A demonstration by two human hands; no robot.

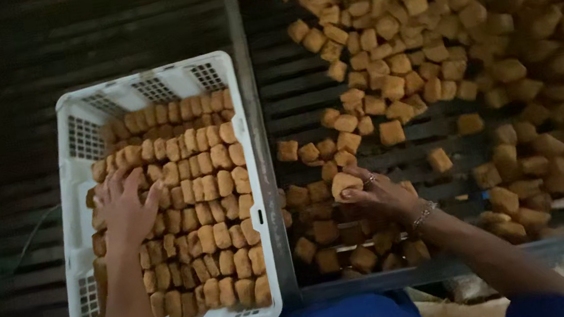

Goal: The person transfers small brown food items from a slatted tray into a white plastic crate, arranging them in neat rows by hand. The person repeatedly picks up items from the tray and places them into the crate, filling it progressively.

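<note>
A golden-brown fried cube (345, 183) sits in the fingertips of the right hand (377, 196), which closes around it just above the dark slatted rack (301, 88). The cube looks puffy, with rounded corners. The left hand (125, 212) lies flat and spread, fingers released, pressing on the rows of cubes (205, 192) packed upright inside the white plastic crate (70, 138). The crate stands just beside the rack, on its left. Many loose cubes (473, 40) are scattered over the rack. A bracelet (423, 214) shows on the right wrist.
</note>
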